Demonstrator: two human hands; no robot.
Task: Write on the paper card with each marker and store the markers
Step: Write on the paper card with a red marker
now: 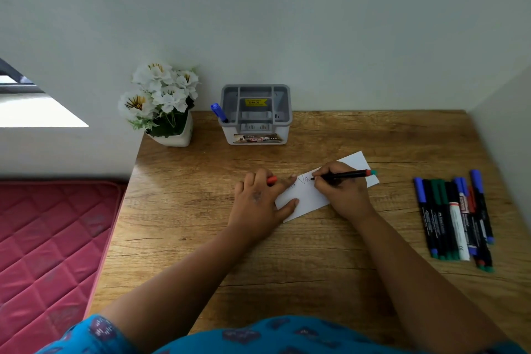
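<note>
Near edge: the surface [287, 267] runs bare between the two forearms at 6 o'clock, so there is open room to draw either hand back.
Left hand: the left hand [257, 201] presses fingers and thumb flat on the card's left end and curls round a red cap [271, 180]. If that press lightens, the card can skate under the strokes.
Right hand: the right hand [342, 191] grips a black marker [342, 175] in a writing hold, tip on the paper, its red and green end pointing to 3 o'clock.
Paper card: the paper card [310, 195] lies aslant at the middle of the surface, between the two hands, with faint lettering near the tip. The heel of the right hand rests on the card just below the writing, so, as I judge it, fresh ink may smear.
Cap risk: held only by curled fingers, the cap could slip out and roll to 9 o'clock, where the surface ends above a red mattress [48, 253].
Waiting markers: a loose row of markers [457, 218] lies at 3 o'clock, well apart from the card. A wide elbow swing could set them rolling.
Right margin: a side wall closes in beyond the row, leaving little room there.
Organizer: the grey organizer [255, 115] stands at 12 o'clock against the wall, one blue marker [219, 112] already in its left slot. The strip between it and the card is clear for a reach.
Flower pot: the flower pot [169, 112] sits at 11 o'clock on the far left corner, just beside the organizer. A careless reach to that slot could tip it.
</note>
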